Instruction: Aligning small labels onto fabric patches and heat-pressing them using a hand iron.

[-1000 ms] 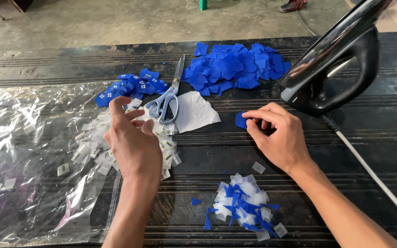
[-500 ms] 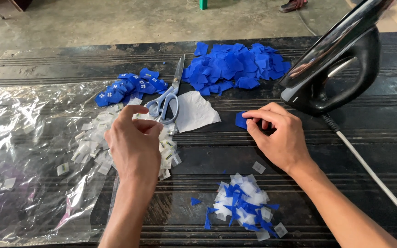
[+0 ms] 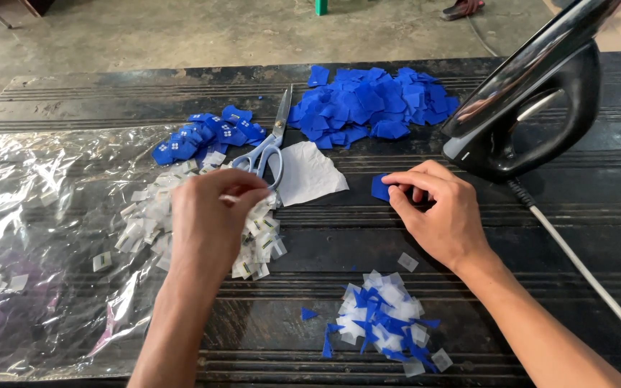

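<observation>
The scissors point(image 3: 267, 147) lie near the middle of the dark ribbed table point(image 3: 325, 244) and serve here as the landmark. Just below their handles, the left hand point(image 3: 210, 215) hovers over a heap of small white labels point(image 3: 256, 241), its fingertips pressed together in a pinch on 1 white label point(image 3: 233, 197) lifted off the heap. To the right of the scissors, past a white paper sheet point(image 3: 309, 172) that touches their handles, the right hand point(image 3: 440, 212) pins a small blue fabric patch point(image 3: 380, 188) to the table, thumb and forefinger closed on its right edge.

Both pieces look very light, thin and limp. The label seems likely to curl or stick to skin, so a fingertip pinch at 1 corner suits it best. The patch looks soft and floppy; holding it flat by an edge should keep it from folding.

Above and right of the scissors sits a large pile of plain blue patches point(image 3: 371, 104); left of them, a smaller pile of blue patches with white labels on them point(image 3: 206, 136). Far right of the scissors an iron point(image 3: 533, 108) stands on its heel, its cord point(image 3: 583, 269) trailing toward the near edge. Well below them lies a scrap heap of blue and white trimmings point(image 3: 386, 327). A clear plastic sheet point(image 3: 44, 215) covers the table to their left.
</observation>
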